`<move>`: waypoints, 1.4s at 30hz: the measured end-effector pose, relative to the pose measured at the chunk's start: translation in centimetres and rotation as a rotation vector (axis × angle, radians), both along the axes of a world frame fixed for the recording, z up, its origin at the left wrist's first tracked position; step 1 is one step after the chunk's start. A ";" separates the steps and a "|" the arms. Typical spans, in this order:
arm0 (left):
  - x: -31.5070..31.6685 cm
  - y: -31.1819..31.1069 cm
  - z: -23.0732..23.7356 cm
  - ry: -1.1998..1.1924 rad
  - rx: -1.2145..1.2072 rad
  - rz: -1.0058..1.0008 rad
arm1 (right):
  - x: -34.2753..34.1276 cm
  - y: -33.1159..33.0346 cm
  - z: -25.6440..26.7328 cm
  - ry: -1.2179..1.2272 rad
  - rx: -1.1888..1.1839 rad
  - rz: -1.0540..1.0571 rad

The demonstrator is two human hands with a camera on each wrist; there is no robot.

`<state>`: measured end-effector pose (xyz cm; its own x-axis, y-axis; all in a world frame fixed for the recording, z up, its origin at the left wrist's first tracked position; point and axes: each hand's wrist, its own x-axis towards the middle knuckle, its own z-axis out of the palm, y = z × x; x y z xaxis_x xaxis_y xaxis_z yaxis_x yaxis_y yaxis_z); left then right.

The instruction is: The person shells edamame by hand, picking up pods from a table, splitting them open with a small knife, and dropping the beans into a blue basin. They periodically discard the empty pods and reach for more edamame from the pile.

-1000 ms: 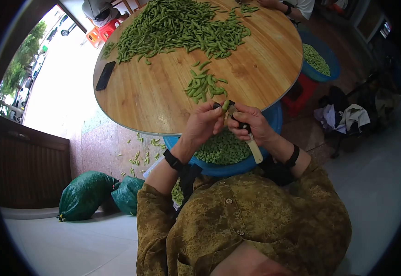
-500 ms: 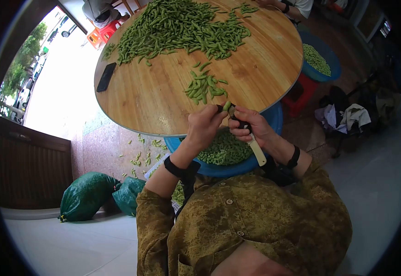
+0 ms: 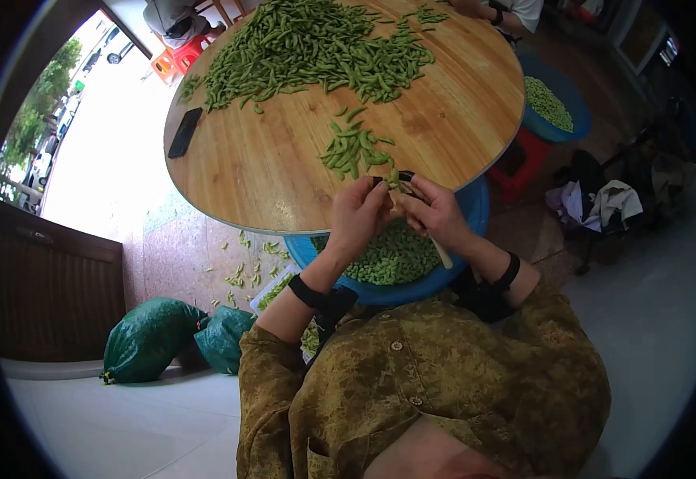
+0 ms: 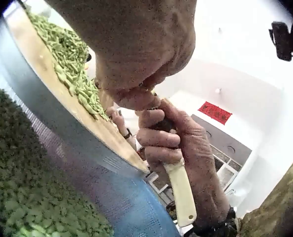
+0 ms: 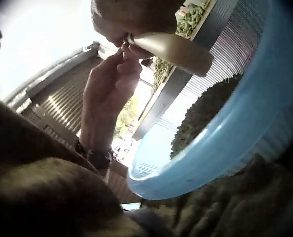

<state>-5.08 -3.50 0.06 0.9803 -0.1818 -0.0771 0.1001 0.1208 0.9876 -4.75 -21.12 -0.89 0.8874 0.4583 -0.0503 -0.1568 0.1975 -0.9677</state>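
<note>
My left hand [image 3: 356, 211] pinches a green soybean pod [image 3: 393, 176] at the near edge of the round wooden table [image 3: 268, 176]. Beside it, my right hand [image 3: 441, 214] grips a tool by its cream handle [image 4: 182, 195], which slants down toward my body; the fingers hide its working end. Dark coverings show on the tips of both hands, close to the pod. Below the hands sits a blue basin [image 3: 480, 209] filled with shelled green beans [image 3: 388, 259]. A small heap of pods [image 3: 352, 150] lies just beyond my fingers.
A large mound of pods [image 3: 300, 56] covers the table's far side, with a black phone [image 3: 184, 132] at the left edge. Green sacks [image 3: 152, 339] and scattered pods [image 3: 236, 275] lie on the floor. Another basin [image 3: 575, 108] of beans stands right, and another person's arm [image 3: 500, 12] reaches in.
The left hand has rolled over the pod and back. The right hand has turned, so its thumb now lies nearer the pod and less of the cream handle shows.
</note>
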 end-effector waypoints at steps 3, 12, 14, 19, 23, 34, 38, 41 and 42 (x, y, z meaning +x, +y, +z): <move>-0.3 -0.4 0.2 -0.043 0.111 0.047 | 0.0 0.5 0.1 -0.382 -0.218 -0.194; -1.5 -0.6 -0.7 -0.034 0.056 0.054 | 0.7 0.4 -0.4 -0.580 -0.405 -0.249; -1.7 -0.4 -0.5 -0.044 0.089 0.032 | 1.2 0.1 -1.4 -0.535 -0.415 -0.255; -1.2 0.4 -1.5 0.109 -0.104 0.052 | 0.1 0.0 0.4 -0.377 -0.353 -0.008; -1.4 0.5 -2.1 0.140 -0.172 0.037 | -0.4 0.0 1.2 -0.062 -0.171 0.139; -1.9 0.1 -2.0 0.108 -0.269 0.011 | -0.7 -0.3 0.6 0.134 0.112 0.215; -2.0 -0.1 -2.1 0.097 -0.285 0.026 | -0.7 -0.4 0.5 0.134 0.152 0.252; -2.0 -0.2 -2.2 0.050 -0.250 0.035 | -0.4 -0.3 0.3 0.138 0.190 0.283; -2.1 -0.2 -2.4 0.026 -0.233 0.030 | -0.5 -0.3 0.3 0.137 0.192 0.283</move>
<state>-7.15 -3.71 -2.30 0.9838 -0.1688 -0.0613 0.1178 0.3488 0.9298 -5.22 -21.42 -0.59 0.7150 0.6974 -0.0492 -0.3566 0.3033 -0.8837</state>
